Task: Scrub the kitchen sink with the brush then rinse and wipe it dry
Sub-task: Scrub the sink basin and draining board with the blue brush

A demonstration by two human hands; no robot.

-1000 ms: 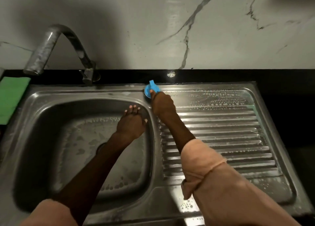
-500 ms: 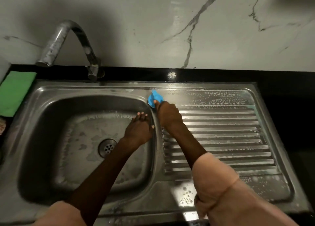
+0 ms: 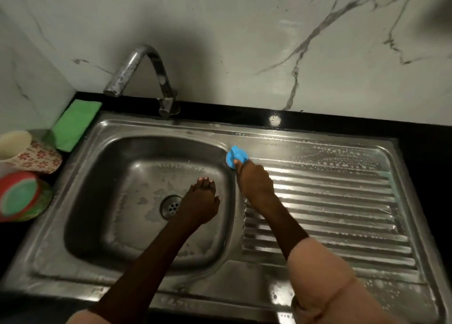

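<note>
Sink [image 3: 137, 255], stainless steel, is set into the black desk [image 3: 342, 125], basin at left and ribbed, soap-flecked drainboard [image 3: 342, 201] at right. Right hand [image 3: 254, 180] grips the blue brush [image 3: 236, 156], fingers curled round it, pressing it on the rim at the basin's far right corner. Left hand [image 3: 199, 205] hangs over the basin beside the drain [image 3: 172, 206], fingers straight and together.

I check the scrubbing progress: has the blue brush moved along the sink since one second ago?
No. The blue brush remains at the basin's back right corner beside the drainboard; only the camera shifted.
</note>
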